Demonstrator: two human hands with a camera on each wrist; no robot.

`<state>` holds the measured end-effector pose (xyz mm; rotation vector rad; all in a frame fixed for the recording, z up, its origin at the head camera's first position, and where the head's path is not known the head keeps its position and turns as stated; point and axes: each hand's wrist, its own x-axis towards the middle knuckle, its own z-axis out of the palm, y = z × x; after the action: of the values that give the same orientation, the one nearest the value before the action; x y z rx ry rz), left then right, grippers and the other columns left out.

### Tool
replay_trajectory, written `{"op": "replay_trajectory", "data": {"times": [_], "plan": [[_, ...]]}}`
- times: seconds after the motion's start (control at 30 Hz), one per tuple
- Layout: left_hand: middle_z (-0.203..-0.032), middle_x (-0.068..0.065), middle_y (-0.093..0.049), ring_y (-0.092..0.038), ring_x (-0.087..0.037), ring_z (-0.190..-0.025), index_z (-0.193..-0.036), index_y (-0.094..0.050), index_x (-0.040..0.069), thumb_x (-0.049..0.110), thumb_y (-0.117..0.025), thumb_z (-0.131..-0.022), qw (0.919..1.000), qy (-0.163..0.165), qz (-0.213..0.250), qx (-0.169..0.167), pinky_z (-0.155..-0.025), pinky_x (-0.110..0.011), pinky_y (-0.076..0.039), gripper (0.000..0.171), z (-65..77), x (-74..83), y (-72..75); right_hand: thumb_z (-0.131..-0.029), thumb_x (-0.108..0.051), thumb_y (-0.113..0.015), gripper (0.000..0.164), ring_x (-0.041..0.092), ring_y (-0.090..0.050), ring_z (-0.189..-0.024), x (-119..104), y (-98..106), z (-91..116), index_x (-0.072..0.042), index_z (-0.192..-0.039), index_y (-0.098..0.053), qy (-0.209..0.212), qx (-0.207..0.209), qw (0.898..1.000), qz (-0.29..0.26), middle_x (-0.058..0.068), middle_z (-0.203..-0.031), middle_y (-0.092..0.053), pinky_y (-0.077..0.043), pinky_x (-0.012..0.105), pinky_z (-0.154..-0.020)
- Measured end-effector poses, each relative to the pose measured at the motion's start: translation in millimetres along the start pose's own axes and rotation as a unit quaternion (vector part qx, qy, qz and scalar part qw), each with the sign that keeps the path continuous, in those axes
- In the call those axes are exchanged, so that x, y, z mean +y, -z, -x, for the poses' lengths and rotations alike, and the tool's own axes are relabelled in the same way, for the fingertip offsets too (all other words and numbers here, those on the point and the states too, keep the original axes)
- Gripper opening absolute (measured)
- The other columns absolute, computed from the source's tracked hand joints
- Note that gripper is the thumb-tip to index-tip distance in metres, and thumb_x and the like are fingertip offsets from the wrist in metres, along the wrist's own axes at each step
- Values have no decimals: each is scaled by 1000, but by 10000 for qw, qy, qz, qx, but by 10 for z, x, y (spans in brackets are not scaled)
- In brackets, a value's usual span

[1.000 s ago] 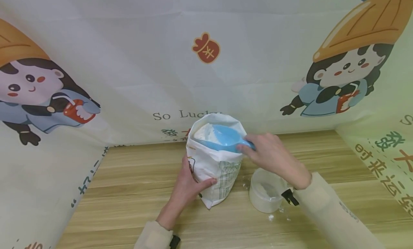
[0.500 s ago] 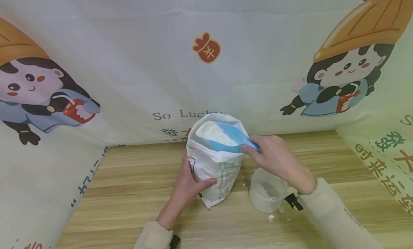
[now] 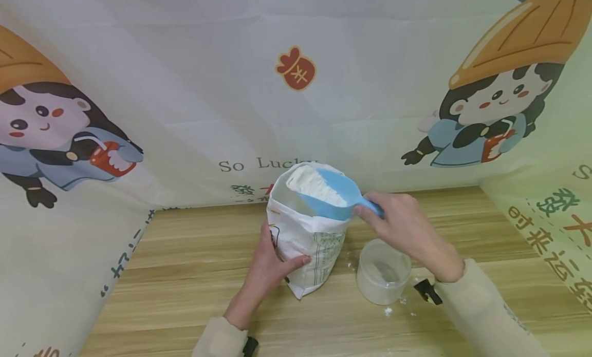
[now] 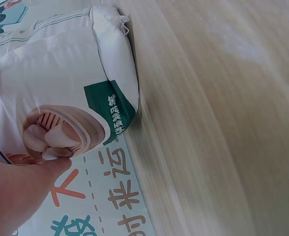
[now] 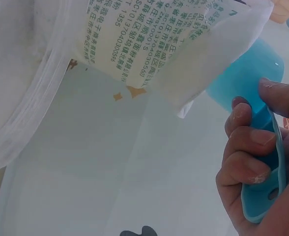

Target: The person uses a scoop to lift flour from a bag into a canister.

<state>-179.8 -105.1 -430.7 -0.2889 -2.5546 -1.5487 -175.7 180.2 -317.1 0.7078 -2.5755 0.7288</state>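
A white flour bag (image 3: 296, 244) stands upright on the table with its top open. My left hand (image 3: 273, 262) grips the bag's lower left side, thumb across the front; in the left wrist view the bag (image 4: 51, 69) shows a printed steamer of buns. My right hand (image 3: 402, 223) holds a blue scoop (image 3: 347, 190) by its handle, at the right of the bag's mouth. White flour (image 3: 314, 185) is heaped in the scoop. In the right wrist view several fingers (image 5: 247, 137) curl round the scoop's handle (image 5: 260, 201).
Right of the bag stands a clear round plastic tub (image 3: 381, 282), with a little white powder visible in it. Flour specks (image 3: 388, 311) lie on the wooden table (image 3: 185, 275) around it. A printed cloth (image 3: 208, 90) hangs behind and at both sides.
My right hand has moved the scoop up and to the right, from inside the bag's mouth to its right rim, with flour in it. My left hand has stayed still on the bag.
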Motion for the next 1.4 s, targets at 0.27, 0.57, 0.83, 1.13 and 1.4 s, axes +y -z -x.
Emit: {"op": "replay_trajectory", "data": {"times": [0.27,0.57,0.83,1.13,1.4], "plan": [[-145,-20,-51,-53,-36,-129,-160,-18,9,28,-98,-71,10000,8,-11,-15,-110,-54,-42,121,-8,0,-9,-100,-21,-70,27,10,-42,-58,24,62,31,-16,-78,-56,136,285,9995,-10,-7,-64,-42,-34,27,-54],[-147,-21,-50,-52,-36,-130,-163,-14,12,29,-97,-72,10000,1,28,-6,-110,-55,-42,125,-17,-3,-21,-99,-20,-71,24,10,-44,-59,46,108,64,-15,-79,-58,232,445,9987,1,-7,-64,-44,-35,26,-54],[-147,-20,-50,-53,-36,-130,-163,-14,13,27,-98,-71,10000,12,80,3,-110,-55,-42,126,-6,-4,-20,-96,-16,-73,25,9,-41,-57,83,135,114,-15,-77,-57,407,675,9968,145,-9,-63,-43,-35,26,-52],[-149,-21,-49,-52,-36,-130,-163,-14,12,28,-98,-71,9999,-81,61,34,-110,-54,-42,125,-6,-7,-12,-95,-13,-75,18,9,-42,-57,112,200,200,-13,-82,-62,360,683,9969,164,-9,-64,-44,-36,25,-52],[-145,-21,-51,-54,-35,-127,-162,-16,10,26,-97,-72,9997,-197,153,11,-108,-53,-43,123,0,-4,-3,-93,-11,-75,7,9,-45,-58,171,252,289,-8,-91,-69,512,926,9941,240,-8,-67,-51,-38,25,-52]]}}
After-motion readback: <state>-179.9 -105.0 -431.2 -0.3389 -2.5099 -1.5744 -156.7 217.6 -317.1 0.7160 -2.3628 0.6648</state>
